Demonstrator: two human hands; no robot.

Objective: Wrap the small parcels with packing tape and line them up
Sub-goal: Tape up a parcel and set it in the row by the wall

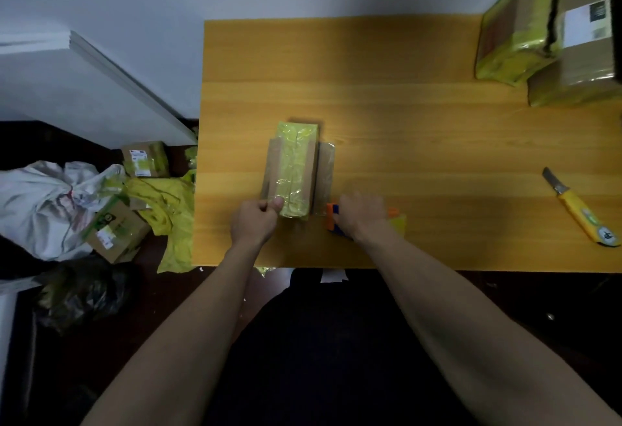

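parcel (292, 171): on the table (404, 105), taped yellow-green, near its front edge
left hand (254, 221): pinches the parcel's near left corner
right hand (361, 215): just right of the parcel, gripping the tape dispenser (333, 220)
knife (580, 208): far right of the parcel

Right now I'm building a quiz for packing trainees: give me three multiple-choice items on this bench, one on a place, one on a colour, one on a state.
1. Where does the knife lie on the table?
A. right edge
B. far left corner
C. on top of the parcel

2. What colour is the tape on the parcel in the middle?
A. red
B. yellow-green
C. black

3. What is the left hand doing?
A. resting flat on the table
B. hanging off the table
C. pinching the parcel's near end

Key: 1 A, it lies alone at the right; 2 B, glossy yellow-green over brown card; 3 C, thumb on the near end.
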